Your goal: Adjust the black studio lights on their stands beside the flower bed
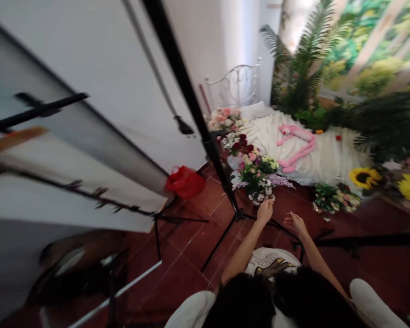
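My left hand [265, 211] is closed in a pinch at the lower end of the flower arrangement, against small white flowers [258, 198]. What its fingertips hold, if anything, is too small to tell. To the right, my right hand [295, 224] is held up with its fingers loosely curved and apart, nothing visible in it. Lilac flower sprays [280, 180] stick out just above the two hands. Dark red roses [242, 144] and pink blooms [222, 117] continue the arrangement up toward the bed. A smaller bunch of flowers [338, 198] lies on the floor to the right.
A black stand [238, 216] rises close to my left hand, its legs spread on the red tiles [187, 246]. Beyond are a white-draped bed [259, 125] with a pink plush toy [305, 136], sunflowers [365, 177] and palm fronds [304, 54]. A red bag [185, 181] sits by the wall.
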A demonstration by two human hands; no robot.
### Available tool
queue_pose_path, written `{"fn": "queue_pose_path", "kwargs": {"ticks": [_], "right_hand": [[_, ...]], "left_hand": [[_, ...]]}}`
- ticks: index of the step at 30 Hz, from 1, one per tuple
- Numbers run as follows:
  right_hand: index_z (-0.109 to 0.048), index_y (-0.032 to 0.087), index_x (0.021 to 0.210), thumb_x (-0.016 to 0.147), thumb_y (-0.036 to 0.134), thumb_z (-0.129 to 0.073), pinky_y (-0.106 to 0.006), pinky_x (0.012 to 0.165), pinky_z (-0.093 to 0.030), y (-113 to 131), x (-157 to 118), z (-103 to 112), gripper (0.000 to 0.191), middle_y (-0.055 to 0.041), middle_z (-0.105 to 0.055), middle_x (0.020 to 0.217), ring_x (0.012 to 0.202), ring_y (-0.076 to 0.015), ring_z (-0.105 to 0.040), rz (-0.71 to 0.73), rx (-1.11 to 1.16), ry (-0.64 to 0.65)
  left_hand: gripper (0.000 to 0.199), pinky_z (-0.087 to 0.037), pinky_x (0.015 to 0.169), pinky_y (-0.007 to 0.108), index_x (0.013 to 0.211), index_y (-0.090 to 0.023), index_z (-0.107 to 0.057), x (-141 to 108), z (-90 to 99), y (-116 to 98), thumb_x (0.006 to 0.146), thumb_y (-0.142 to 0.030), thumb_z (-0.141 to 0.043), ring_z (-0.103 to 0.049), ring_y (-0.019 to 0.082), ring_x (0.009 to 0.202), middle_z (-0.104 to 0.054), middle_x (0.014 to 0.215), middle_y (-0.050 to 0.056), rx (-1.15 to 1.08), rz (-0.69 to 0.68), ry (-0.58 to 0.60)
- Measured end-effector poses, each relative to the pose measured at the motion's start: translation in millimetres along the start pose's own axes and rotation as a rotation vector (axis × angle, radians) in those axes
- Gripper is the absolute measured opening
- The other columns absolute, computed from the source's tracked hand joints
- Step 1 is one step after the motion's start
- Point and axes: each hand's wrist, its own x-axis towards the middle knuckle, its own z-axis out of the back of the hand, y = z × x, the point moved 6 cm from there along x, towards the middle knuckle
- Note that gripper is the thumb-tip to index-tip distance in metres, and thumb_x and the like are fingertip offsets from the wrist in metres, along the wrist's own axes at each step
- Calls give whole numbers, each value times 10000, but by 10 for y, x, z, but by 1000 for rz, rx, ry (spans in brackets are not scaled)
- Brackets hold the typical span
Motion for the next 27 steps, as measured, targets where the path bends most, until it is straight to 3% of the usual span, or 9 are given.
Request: {"fn": "queue_pose_path", "kwargs": {"ticks": [4,8,13,16,19,23,25,27], "right_hand": [[-586,137,845,873,261,-534,-230,511,-541,-146,-328,609,138,-40,-666,582,499,-140,-657,37,175,-226],[-603,148,855,906,260,-475,-241,580,-565,-302,-728,1098,177,-42,-684,627,569,-138,-681,88,487,-355],[-617,155,899,958,281,-331,-191,594,-561,-387,-1134,1454,317,-42,-705,698,628,-105,-689,66,1065,-267],[-610,126,975,947,366,-365,-181,575,-560,-240,-1281,1625,344,-61,-720,766,643,-108,-692,145,1167,-161],[-608,104,939,914,358,-458,-173,559,-563,-112,-1337,1764,296,-76,-719,768,624,-113,-689,169,1113,-148],[-607,117,863,839,250,-579,-169,550,-569,-44,-1299,1843,138,-62,-705,763,658,-114,-687,194,1048,-157],[-599,149,796,749,212,-674,-187,560,-577,-63,-1279,1900,109,-36,-695,742,654,-119,-683,280,950,-269],[-562,180,720,633,206,-765,-228,608,-587,-90,-1311,1988,222,-2,-683,697,658,-133,-683,399,772,-477]], "left_hand": [[457,-420,897,319,945,-184,-610,-53,-568,-617,952,-414,-215,-578,177,955,-641,952,81,31,-272,208],[407,-421,921,332,1047,-199,-572,-311,-1051,-1238,951,-414,-240,-558,168,1004,-630,1033,64,16,-571,396],[380,-413,984,350,1204,-211,-481,-666,-1535,-1924,940,-416,-300,-520,167,1135,-574,1212,67,-75,-849,601],[416,-414,1000,363,1259,-200,-424,-823,-1761,-2239,921,-433,-356,-509,186,1175,-545,1258,90,-115,-950,678],[456,-443,966,362,1267,-166,-397,-901,-1925,-2425,911,-451,-372,-534,207,1152,-550,1237,127,-128,-956,693],[445,-496,854,353,1212,-140,-431,-913,-2074,-2469,914,-461,-351,-610,228,1024,-612,1116,142,-80,-884,667],[442,-500,842,353,1198,-139,-443,-909,-2118,-2449,912,-465,-354,-621,233,1006,-621,1102,142,-56,-880,645],[442,-498,848,348,1196,-143,-447,-902,-2146,-2423,906,-468,-374,-622,231,1012,-621,1113,142,-47,-894,625]]}}
